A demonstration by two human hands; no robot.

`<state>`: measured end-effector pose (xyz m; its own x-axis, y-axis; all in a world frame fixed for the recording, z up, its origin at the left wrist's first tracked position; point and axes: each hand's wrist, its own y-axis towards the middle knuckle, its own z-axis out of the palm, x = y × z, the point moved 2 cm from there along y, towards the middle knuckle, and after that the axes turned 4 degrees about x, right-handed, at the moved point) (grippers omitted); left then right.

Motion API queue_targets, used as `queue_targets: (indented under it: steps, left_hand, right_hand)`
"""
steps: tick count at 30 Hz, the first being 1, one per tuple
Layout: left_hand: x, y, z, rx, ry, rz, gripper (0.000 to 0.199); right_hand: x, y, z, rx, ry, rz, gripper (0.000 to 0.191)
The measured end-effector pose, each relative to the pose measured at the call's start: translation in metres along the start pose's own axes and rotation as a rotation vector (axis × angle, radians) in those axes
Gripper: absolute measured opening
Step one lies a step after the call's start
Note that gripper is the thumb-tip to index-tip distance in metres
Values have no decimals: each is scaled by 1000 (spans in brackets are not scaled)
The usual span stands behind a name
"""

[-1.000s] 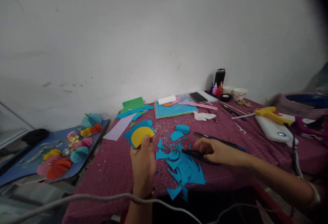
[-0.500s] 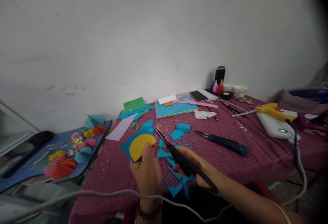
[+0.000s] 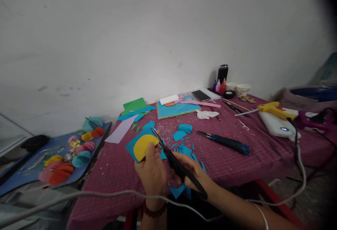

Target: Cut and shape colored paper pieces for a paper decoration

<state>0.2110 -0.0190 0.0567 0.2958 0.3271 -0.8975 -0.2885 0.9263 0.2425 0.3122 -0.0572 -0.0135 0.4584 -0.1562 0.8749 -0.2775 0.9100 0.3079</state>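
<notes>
My left hand (image 3: 152,172) is closed on a yellow half-round piece of paper (image 3: 142,147) that lies against a blue paper sheet (image 3: 131,145), the thumb pressing on the yellow. In my right hand (image 3: 193,170) are black-handled scissors (image 3: 179,167), fingers wrapped round the handles. The narrow blades point up and left and reach the right edge of the held papers. Whether the blades are parted is hard to make out. Under and beyond the hands lie blue paper offcuts (image 3: 184,149) and a stack of small blue half-round pieces (image 3: 185,128).
A utility knife (image 3: 223,142) lies right of the scraps. Further right are a yellow glue gun (image 3: 276,110) and a white power bank (image 3: 279,126). A phone (image 3: 201,95) lies at the back. Paper ornaments (image 3: 61,173) sit on a blue board at left. A white cable (image 3: 105,195) crosses in front.
The scissors have shifted left, their tips now up against the held papers' right edge. The right hand has come closer to the left. The whole view has shifted slightly.
</notes>
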Motion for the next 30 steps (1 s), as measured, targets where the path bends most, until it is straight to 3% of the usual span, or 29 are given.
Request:
queue_targets:
  steps: [3,5,15,20,30]
  left_hand:
    - [-7,-2,0,-189,-64,61,15]
    - [-9,-3,0,-222,-93,72,14]
    - [-6,-4,1,-260,3,45,16]
    - [-5,-4,3,-246,-54,83,18]
    - [1,-2,1,-227,-40,36,18]
  right_hand:
    - [2,-1,-1,13,-19,-16,68]
    - [2,-2,-1,8,-29,-5,69]
    - [-16,-3,-7,-76,-21,-5,60]
    - [-10,-3,-4,-98,-23,-2,58]
    - [7,-5,3,-84,-31,-11,57]
